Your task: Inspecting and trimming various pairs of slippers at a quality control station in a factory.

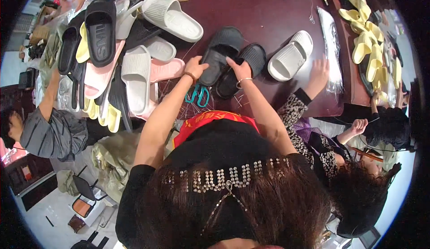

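Observation:
In front of me on the dark red table lie two black slide sandals, side by side. My left hand (195,67) grips the edge of the left black slide (219,67), thumb on top. Over the right black slide (254,57) my right hand (242,70) is closed, its thumb reaching toward the left one; its other fingers are partly hidden. Teal-handled scissors (197,96) lie just below the slides, among thin loose strands. A light grey pair of slides (291,55) rests to the right of the black ones.
A heap of black, white, pink and yellow slides (134,79) fills the table's left. Clear plastic strips (329,47) lie at right, beside a co-worker's hand (318,76). Yellow slides (369,38) sit farther right. Another person in grey (53,132) stands at left.

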